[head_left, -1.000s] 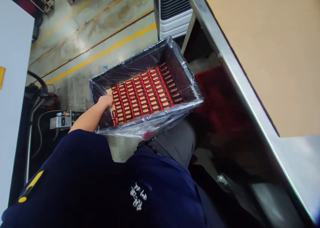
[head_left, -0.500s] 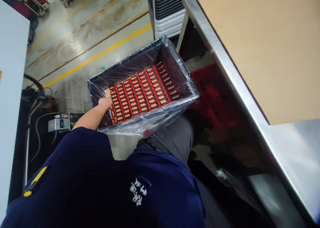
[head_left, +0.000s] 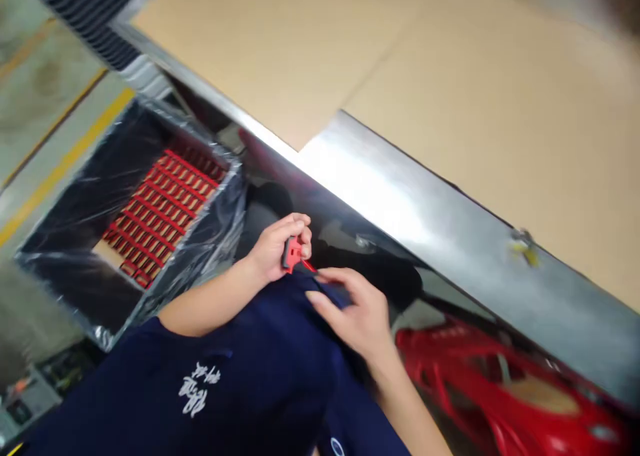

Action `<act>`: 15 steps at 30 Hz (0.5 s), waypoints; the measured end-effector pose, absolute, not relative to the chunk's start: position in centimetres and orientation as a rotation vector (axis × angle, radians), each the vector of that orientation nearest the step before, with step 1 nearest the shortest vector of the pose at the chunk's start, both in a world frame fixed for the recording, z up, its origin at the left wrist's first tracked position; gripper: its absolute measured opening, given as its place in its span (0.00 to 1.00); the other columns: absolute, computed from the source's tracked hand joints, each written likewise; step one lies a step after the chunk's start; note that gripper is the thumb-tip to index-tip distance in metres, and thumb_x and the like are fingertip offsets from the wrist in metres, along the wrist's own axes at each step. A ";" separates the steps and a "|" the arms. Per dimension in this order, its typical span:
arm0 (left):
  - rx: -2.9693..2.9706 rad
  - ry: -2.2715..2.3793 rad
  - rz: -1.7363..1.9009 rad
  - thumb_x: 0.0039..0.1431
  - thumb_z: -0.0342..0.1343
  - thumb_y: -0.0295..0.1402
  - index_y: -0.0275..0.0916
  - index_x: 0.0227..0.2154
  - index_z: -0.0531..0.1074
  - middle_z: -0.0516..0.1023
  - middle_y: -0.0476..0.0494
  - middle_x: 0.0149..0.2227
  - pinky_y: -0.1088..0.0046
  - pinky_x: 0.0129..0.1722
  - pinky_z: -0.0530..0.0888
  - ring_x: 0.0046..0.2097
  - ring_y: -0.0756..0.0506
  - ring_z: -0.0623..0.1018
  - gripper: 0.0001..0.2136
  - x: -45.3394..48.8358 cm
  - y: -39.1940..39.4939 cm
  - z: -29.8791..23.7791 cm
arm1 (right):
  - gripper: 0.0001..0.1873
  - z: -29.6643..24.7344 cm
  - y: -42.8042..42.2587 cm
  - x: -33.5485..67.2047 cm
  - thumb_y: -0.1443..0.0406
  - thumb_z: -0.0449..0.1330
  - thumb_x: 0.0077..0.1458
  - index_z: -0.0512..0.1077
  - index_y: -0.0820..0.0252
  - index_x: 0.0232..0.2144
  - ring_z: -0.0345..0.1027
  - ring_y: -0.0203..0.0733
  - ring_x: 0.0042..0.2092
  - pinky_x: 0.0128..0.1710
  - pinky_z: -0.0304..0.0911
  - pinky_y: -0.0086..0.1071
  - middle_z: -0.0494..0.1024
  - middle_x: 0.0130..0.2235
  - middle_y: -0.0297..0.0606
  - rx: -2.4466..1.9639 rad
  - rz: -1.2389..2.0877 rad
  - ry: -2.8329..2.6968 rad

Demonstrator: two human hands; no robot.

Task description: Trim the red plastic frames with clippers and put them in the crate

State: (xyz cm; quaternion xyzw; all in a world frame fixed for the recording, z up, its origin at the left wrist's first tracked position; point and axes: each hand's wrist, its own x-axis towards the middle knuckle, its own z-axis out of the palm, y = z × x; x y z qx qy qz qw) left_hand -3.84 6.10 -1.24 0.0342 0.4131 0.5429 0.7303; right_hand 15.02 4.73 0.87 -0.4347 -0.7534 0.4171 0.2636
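Observation:
My left hand (head_left: 277, 246) is closed in a pinch on a small red part (head_left: 293, 254), held over my lap just below the steel table edge (head_left: 400, 196). My right hand (head_left: 353, 309) is close beside it, fingers half curled, its fingertips reaching toward the red part; whether they touch it is blurred. To the left stands a black crate (head_left: 75, 209) lined with clear plastic film, holding several rows of small red parts (head_left: 160, 203) on a cardboard sheet.
Brown cardboard sheets (head_left: 400, 63) cover the steel table top. A red plastic crate (head_left: 500, 389) sits under the table at the lower right. A yellow floor line (head_left: 55, 169) runs past the black crate. A small yellow object (head_left: 523, 249) lies on the table edge.
My left hand has left the black crate and now pinches a red part over my lap. My right hand has come into view beside it. The view has swung right toward the table.

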 end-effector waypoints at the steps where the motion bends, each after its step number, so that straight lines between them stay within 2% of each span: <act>1: 0.016 0.848 1.137 0.46 0.68 0.39 0.39 0.37 0.69 0.72 0.56 0.23 0.78 0.22 0.71 0.21 0.53 0.73 0.18 -1.3 6.6 -0.9 | 0.12 0.8 3.9 15.4 0.56 0.67 0.61 0.76 0.57 0.39 0.75 0.39 0.33 0.36 0.75 0.34 0.81 0.34 0.35 -1.208 1.131 -1.982; 3: -0.016 0.812 1.029 0.49 0.67 0.36 0.39 0.37 0.70 0.71 0.56 0.23 0.79 0.22 0.71 0.22 0.53 0.74 0.15 2.1 7.3 -0.3 | 0.09 0.5 2.9 15.8 0.58 0.69 0.58 0.74 0.56 0.33 0.72 0.38 0.28 0.31 0.72 0.32 0.78 0.28 0.32 -1.265 1.115 -1.848; 6: 0.062 0.830 0.923 0.52 0.65 0.35 0.38 0.37 0.71 0.70 0.55 0.23 0.79 0.23 0.73 0.25 0.52 0.74 0.12 4.2 7.9 0.6 | 0.09 0.0 2.5 16.5 0.61 0.70 0.56 0.74 0.58 0.31 0.70 0.36 0.27 0.31 0.70 0.31 0.77 0.26 0.32 -1.333 1.056 -1.677; 9: 0.175 0.860 0.867 0.53 0.66 0.37 0.38 0.36 0.72 0.71 0.53 0.23 0.78 0.24 0.74 0.28 0.50 0.75 0.12 4.8 8.0 1.0 | 0.10 -0.2 2.0 17.4 0.61 0.71 0.54 0.74 0.58 0.31 0.68 0.34 0.26 0.29 0.68 0.29 0.75 0.25 0.30 -1.339 1.160 -1.537; 13: 0.337 0.934 0.821 0.54 0.68 0.41 0.36 0.27 0.71 0.75 0.49 0.26 0.79 0.29 0.75 0.29 0.51 0.76 0.15 5.0 7.5 0.9 | 0.10 -0.3 1.8 18.4 0.62 0.72 0.53 0.74 0.57 0.29 0.67 0.33 0.25 0.28 0.68 0.28 0.75 0.24 0.29 -1.285 1.247 -1.447; 15: 0.415 0.978 0.826 0.54 0.69 0.45 0.35 0.26 0.72 0.77 0.48 0.27 0.79 0.31 0.75 0.31 0.52 0.77 0.17 4.7 7.3 0.7 | 0.11 -0.3 2.1 18.7 0.63 0.72 0.52 0.73 0.57 0.26 0.68 0.34 0.26 0.29 0.68 0.29 0.76 0.24 0.30 -1.222 1.233 -1.465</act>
